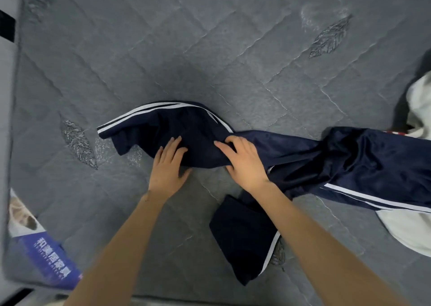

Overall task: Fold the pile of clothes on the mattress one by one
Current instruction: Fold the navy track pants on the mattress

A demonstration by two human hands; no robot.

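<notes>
Across the middle of the grey quilted mattress (210,49) lies a navy track garment (349,161), crumpled and twisted. It is shiny and slick on the right and duller on the left, with white stripes running along its seams. One dark piece trails toward the near edge. The left hand (166,165) rests flat on the fabric, fingers straight and close together, thumb spread. The right hand (242,163) seems to bunch a fold under its curled fingers, though the grip is partly hidden. Soft white clothes (419,110) lie heaped at the right edge. A blue printed label (49,259) sits at the near left corner.
</notes>
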